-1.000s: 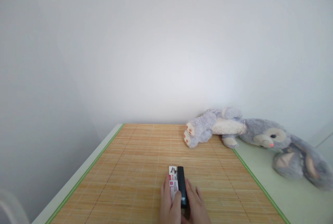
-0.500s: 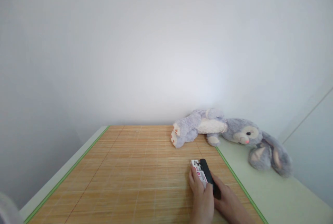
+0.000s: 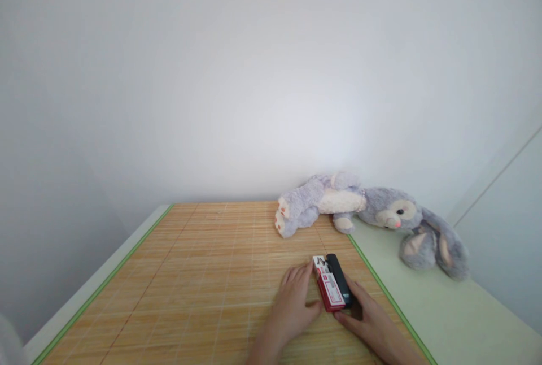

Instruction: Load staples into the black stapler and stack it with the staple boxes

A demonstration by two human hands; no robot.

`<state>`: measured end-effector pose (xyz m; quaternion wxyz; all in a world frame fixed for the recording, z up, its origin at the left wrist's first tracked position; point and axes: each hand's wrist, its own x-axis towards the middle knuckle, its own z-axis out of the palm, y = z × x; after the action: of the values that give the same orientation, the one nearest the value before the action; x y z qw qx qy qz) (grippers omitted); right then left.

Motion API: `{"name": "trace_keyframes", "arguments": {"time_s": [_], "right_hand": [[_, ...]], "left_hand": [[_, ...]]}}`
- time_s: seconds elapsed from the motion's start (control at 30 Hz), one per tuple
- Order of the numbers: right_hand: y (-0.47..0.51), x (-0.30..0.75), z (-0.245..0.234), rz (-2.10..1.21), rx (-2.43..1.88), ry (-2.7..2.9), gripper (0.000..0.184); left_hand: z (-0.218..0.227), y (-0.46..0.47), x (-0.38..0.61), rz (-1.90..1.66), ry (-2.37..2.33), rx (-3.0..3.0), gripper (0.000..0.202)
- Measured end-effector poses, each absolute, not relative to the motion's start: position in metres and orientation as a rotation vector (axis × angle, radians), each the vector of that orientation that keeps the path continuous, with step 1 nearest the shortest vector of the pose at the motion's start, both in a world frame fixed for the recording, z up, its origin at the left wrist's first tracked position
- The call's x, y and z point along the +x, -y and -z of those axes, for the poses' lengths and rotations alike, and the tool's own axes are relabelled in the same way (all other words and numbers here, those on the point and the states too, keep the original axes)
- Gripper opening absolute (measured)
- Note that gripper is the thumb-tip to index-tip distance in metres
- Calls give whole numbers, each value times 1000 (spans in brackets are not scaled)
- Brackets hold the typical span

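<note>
A small red and white box [image 3: 329, 286] lies on the bamboo mat [image 3: 203, 274] with a black bar-shaped object [image 3: 339, 283] right beside it on its right. My left hand [image 3: 293, 306] rests flat on the mat just left of the box, fingers stretched out, thumb close to the box's near end. Along the right side of the black object lies my right hand [image 3: 369, 322], fingers extended and touching its near end.
A grey and cream plush rabbit [image 3: 372, 215] lies on its side at the mat's far right corner, partly on the pale table top [image 3: 444, 320]. A plain white wall stands behind. The mat has a green border.
My left hand has come off the box and moved left, fingers spreading flat on the mat. The box now shows its red side. The view shifted slightly.
</note>
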<state>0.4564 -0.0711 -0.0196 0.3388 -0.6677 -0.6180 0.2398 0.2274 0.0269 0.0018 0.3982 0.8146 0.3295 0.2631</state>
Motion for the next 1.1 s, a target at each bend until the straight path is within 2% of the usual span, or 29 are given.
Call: {"name": "trace_keyframes", "arguments": {"time_s": [0.13, 0.3, 0.37, 0.47, 0.6, 0.7, 1.1], "right_hand": [[69, 452, 15, -615, -1740, 1631, 83], [85, 458, 5, -527, -1839, 1530, 98], [99, 455, -1, -381, -1875, 1431, 92], [110, 426, 3, -170, -1823, 1362, 73], [89, 348, 36, -285, -1769, 1654, 59], [62, 299, 54, -358, -1866, 1831, 67], [37, 262, 48, -79, -2104, 1844, 66]], "left_hand": [[-7, -26, 233, -672, -817, 2097, 85], [2, -22, 207, -684, -924, 2126, 77], [11, -22, 172, -675, -1088, 2200, 67], [27, -23, 103, -591, -1362, 2339, 57], [39, -18, 40, -436, -1711, 2386, 70], [36, -11, 39, -379, -1816, 2395, 75], [28, -4, 67, -416, -1714, 2340, 74]]}}
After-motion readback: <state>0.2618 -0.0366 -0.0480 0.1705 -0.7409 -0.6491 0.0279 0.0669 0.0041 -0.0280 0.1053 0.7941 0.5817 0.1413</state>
